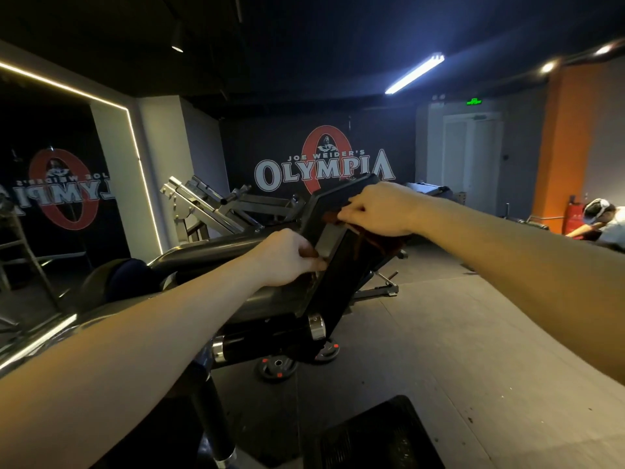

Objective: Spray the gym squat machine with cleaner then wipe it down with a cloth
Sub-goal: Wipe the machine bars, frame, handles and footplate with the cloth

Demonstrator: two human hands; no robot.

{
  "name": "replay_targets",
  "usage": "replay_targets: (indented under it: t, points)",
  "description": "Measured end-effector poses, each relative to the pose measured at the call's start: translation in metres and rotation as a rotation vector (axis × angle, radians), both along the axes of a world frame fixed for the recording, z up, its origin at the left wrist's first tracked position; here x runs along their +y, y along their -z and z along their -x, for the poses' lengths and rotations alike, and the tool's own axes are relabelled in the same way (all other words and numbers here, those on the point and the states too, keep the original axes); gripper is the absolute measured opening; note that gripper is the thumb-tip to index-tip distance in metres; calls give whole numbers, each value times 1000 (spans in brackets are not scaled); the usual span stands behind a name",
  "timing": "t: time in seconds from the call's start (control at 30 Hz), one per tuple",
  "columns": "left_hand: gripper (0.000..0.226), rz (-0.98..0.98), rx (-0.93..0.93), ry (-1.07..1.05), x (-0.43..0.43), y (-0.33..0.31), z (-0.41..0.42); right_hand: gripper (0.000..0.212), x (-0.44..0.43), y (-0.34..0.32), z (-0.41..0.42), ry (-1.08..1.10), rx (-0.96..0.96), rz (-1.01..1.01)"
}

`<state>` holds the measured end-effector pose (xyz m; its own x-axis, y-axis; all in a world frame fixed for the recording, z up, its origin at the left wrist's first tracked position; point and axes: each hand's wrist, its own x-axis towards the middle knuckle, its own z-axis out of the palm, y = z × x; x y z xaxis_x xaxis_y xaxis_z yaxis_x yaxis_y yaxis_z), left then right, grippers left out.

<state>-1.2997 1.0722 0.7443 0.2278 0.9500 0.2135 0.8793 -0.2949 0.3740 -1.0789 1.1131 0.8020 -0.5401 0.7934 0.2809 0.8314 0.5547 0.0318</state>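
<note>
Overall: dim room with a dark ceiling and dark walls, colours muted.
Main light: ceiling tube [415,73] at upper right, blown out to blue-white.
Other lights: two spots [548,66] at far right, smeared; thin bright LED strip [67,88] at left; green sign [474,101] glowing.
Forearms [507,238]: lit warm on top, undersides in shadow.
Glare: sharp highlights on the chrome collars [317,328] of the machine [338,275].
Shadows: floor under the machine nearly black; mat [378,434] barely readable.
Cloth [372,242]: dark red-brown, folds lost in shade.
Blur: soft and grainy throughout, worst at the right edge.
Distortion: wide-angle bowing of the strip and ceiling; arms stretched toward the corners.
</note>
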Motion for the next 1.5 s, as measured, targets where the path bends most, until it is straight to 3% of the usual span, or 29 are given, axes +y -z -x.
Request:
replay_targets:
  t: [0.13,0.4,0.57,0.73,0.9,1.2,1.3,1.5]
  points:
    - [20,87,207,-16,-6,5,37,40,-12,9,3,18,-34,-152]
    - [21,70,242,-77,-12,13,95,38,-23,43,103,149,-317,-115]
    - [42,11,279,-120,-29,19,131,43,-17,75,141,71,-102,135]
    - [44,6,230,-150,-41,23,159,50,-32,75,128,-114,-169,329]
    - [47,20,235,-230,-58,33,199,58,-29,76,133,-76,-254,290]
    - [48,-40,72,-257,-80,51,232,47,-26,86,213,-249,-96,311]
    - [50,-82,92,-280,-82,56,240,49,-30,87,200,-322,-150,294]
    - [59,-136,54,-346,-95,72,279,44,-21,82,190,-261,-104,260]
